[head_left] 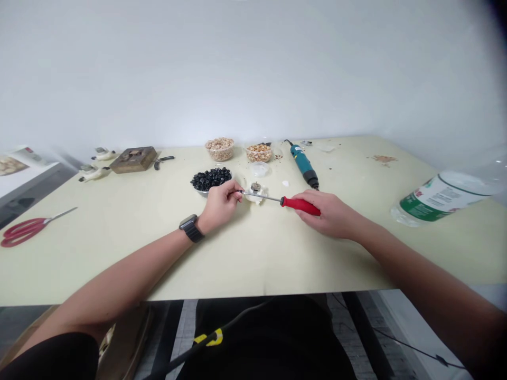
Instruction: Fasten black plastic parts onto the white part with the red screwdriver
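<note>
Right-hand fingers (306,198) closed around red-handled screwdriver (292,203), left-hand fingers (234,193) pinching its shaft (261,197), bottle label (431,200) unreadable

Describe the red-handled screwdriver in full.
The red-handled screwdriver is held roughly level above the pale tabletop, pointing toward the left hand. Its glossy red handle, plastic by the look of it, is wrapped by the right hand at its rear end. A slim, shiny metal shaft runs from the handle to the left hand's fingertips, but whether they grip it is unclear. The shaft passes beside a small white piece; contact cannot be told.
</note>
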Action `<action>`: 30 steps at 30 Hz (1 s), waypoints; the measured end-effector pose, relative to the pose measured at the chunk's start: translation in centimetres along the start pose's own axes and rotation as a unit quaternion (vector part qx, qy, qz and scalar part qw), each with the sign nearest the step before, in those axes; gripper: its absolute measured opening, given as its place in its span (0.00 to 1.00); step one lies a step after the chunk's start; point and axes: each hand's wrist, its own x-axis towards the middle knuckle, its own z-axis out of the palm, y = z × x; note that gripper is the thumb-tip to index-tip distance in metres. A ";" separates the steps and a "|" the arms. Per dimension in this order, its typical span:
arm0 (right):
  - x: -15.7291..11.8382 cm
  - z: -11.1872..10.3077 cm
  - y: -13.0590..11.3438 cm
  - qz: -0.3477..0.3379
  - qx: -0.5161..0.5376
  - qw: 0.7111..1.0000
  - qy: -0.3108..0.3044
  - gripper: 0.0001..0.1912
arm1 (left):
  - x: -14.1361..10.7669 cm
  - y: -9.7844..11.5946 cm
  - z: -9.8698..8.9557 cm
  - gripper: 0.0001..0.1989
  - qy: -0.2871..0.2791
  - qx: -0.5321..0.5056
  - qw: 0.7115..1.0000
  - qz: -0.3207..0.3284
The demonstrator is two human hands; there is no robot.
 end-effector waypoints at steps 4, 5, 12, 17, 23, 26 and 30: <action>0.0 0.1 0.1 0.030 -0.004 1.000 0.000 0.16 | 0.0 0.1 0.0 0.05 -0.006 0.000 1.000 0.005; 0.0 0.1 0.1 0.045 -0.009 0.999 -0.004 0.16 | 0.0 0.1 0.0 0.05 -0.008 0.003 1.000 0.009; 0.1 0.3 0.1 -0.014 0.002 1.000 0.011 0.17 | -0.1 0.0 0.1 0.05 0.001 0.012 1.000 0.011; 0.1 0.2 -0.2 0.041 -0.009 0.999 0.023 0.13 | -0.1 0.2 0.0 0.06 -0.002 0.027 0.999 0.020; 0.0 0.1 0.0 -0.017 0.002 0.999 0.044 0.16 | 0.0 0.1 0.0 0.06 0.012 0.035 0.999 0.022; -0.1 0.2 0.1 0.021 -0.002 0.999 0.033 0.16 | 0.0 0.0 0.1 0.06 0.012 0.038 0.999 0.024; -0.1 0.1 -0.2 0.053 0.001 0.999 0.010 0.18 | 0.0 -0.1 0.1 0.05 0.012 0.040 0.999 0.022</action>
